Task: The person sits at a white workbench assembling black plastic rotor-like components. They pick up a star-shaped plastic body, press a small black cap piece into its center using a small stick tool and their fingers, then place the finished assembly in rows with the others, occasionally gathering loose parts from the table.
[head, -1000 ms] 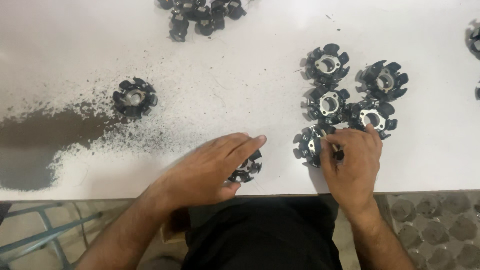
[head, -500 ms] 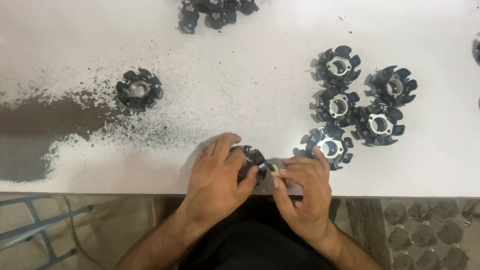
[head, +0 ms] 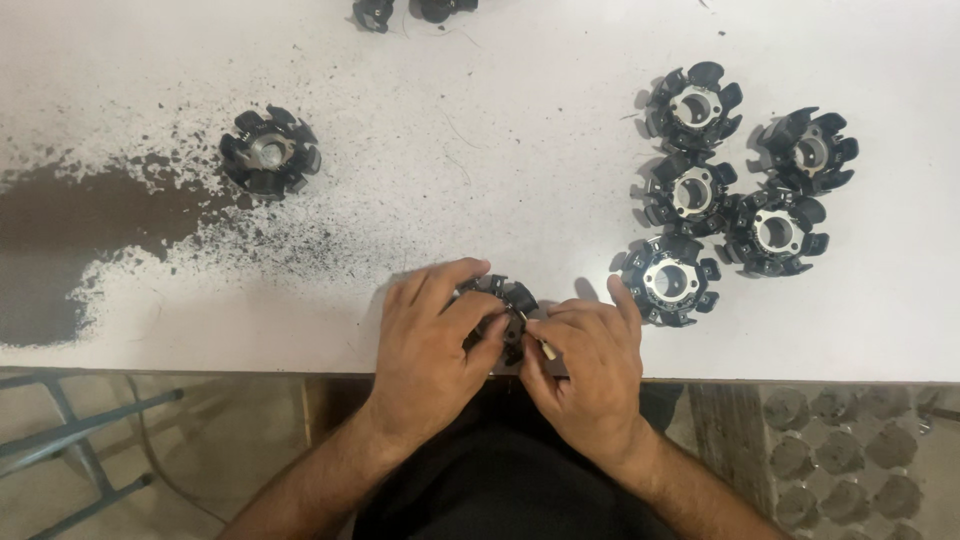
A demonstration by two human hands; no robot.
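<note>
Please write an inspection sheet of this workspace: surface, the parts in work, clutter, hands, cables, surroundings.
Surface: white table, dark powder patch at left.
Job's things: black toothed ring part at the near edge, held by both hands; small pale piece at the right fingertips.
Clutter: five like parts clustered right, one single part left, more parts at the far edge.
Hands: left hand grips the part; right hand pinches beside it.
Cables: nothing seen.
Surroundings: metal frame below left, patterned floor right.
</note>
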